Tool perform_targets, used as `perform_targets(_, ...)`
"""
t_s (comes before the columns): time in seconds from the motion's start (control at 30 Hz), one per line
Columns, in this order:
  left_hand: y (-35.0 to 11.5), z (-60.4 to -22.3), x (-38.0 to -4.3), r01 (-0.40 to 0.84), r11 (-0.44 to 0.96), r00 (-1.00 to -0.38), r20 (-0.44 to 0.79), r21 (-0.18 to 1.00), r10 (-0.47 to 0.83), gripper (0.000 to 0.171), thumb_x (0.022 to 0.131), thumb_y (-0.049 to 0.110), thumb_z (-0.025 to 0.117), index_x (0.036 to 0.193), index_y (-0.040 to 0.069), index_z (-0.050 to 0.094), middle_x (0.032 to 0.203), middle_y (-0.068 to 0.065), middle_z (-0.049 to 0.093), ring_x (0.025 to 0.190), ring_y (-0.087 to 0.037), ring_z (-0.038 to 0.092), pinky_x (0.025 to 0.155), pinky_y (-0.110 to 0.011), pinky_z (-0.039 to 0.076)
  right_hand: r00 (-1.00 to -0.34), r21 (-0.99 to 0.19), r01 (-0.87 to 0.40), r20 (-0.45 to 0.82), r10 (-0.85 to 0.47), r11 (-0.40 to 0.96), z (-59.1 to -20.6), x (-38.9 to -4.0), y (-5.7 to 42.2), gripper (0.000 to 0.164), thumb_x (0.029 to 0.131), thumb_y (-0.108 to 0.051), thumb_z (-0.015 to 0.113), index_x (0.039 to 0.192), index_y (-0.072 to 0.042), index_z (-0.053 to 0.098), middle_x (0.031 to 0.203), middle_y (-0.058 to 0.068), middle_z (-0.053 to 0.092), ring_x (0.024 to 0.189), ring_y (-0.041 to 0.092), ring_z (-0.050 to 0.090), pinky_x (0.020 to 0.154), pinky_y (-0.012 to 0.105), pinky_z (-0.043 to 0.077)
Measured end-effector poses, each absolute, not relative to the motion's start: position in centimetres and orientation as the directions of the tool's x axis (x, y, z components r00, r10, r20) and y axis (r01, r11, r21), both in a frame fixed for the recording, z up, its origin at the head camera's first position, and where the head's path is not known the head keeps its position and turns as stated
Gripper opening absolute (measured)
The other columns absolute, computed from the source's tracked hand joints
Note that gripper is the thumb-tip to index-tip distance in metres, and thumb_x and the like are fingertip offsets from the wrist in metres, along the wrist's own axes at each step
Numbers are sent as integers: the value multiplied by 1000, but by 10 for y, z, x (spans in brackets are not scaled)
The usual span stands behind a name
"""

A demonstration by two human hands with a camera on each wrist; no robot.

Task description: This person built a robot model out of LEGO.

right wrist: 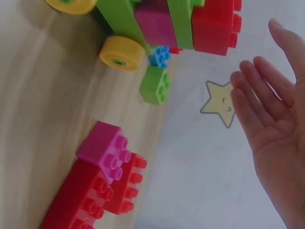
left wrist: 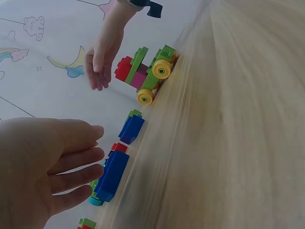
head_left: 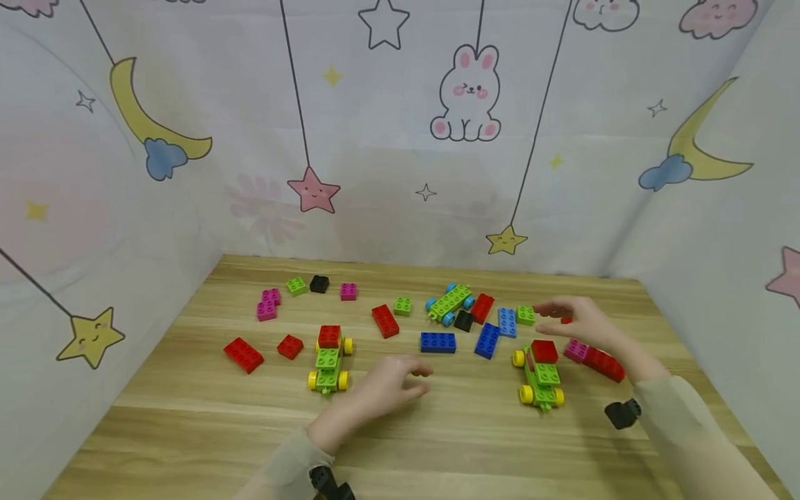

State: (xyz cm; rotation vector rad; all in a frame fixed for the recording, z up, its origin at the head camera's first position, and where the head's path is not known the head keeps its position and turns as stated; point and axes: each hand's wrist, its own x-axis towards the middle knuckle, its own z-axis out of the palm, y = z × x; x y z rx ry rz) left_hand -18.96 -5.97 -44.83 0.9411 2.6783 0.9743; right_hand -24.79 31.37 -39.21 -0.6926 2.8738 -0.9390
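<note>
My left hand (head_left: 387, 384) is held low over the table, fingers relaxed and nothing in them. It is to the right of a toy brick car (head_left: 328, 360), green with yellow wheels and a red brick on top. Above the right side of the table hovers my right hand (head_left: 580, 323), also relaxed and without anything in its grasp. Just in front of it stands a second, similar car (head_left: 544, 375); its magenta brick (right wrist: 155, 21) shows in the right wrist view. A small green brick (head_left: 526, 315) lies by the right fingertips, with a magenta brick (head_left: 576, 350) and a red brick (head_left: 603, 364) below that hand.
At the back middle is a green car base (head_left: 451, 303) with blue wheels. Around it lie a black brick (head_left: 464, 320), blue bricks (head_left: 438, 342) and red ones (head_left: 385, 321). More loose bricks, including a red one (head_left: 244, 355), are on the left. A printed cloth (head_left: 387, 222) stands behind the table.
</note>
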Motion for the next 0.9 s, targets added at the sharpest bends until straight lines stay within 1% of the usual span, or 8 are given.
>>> perform_targets(0.03,-60,-449,-189,508,596,-793,68,622,605,27,92,18,68,116,6,70,114,-4,71,107,-18,66,92,-33,54,-898,-568,-404,99,-428,717,-391,-251,314,38,89,-20,72,119,3,65,118,20,68,108,36,63,93,48,53)
perform_targets(0.2,-59,-455,-187,511,606,-784,41,609,620,28,91,19,69,116,7,70,113,-4,72,107,-18,65,93,-32,53,-889,-546,-428,114,-443,720,-390,-265,312,37,89,-17,72,120,2,65,119,20,68,110,37,63,95,51,51)
perform_targets(0.4,-59,-457,-186,493,606,-785,19,624,619,28,91,19,69,116,7,70,113,-3,71,107,-17,65,94,-32,53,-899,-561,-396,78,-430,727,-394,-279,309,45,88,-20,73,126,3,61,126,23,63,118,43,57,100,59,45)
perform_targets(0.53,-58,-460,-187,493,613,-783,8,618,622,29,90,20,69,116,8,70,114,-3,71,108,-16,65,95,-31,52,-904,-571,-382,66,-423,727,-402,-289,309,47,87,-18,74,127,3,60,129,23,62,122,44,53,103,60,42)
perform_targets(0.67,-57,-463,-186,507,616,-771,-2,603,637,30,90,20,70,116,7,70,114,-3,71,109,-17,65,96,-32,52,-897,-564,-395,65,-437,725,-411,-296,311,48,86,-17,76,127,3,61,128,23,62,122,45,52,103,62,41)
perform_targets(0.9,-57,-464,-186,497,631,-769,-34,596,638,32,89,21,72,118,8,70,116,-2,71,112,-17,64,98,-32,51,-886,-539,-408,41,-461,737,-425,-304,312,54,82,-20,79,128,2,61,130,21,61,124,45,50,104,63,39)
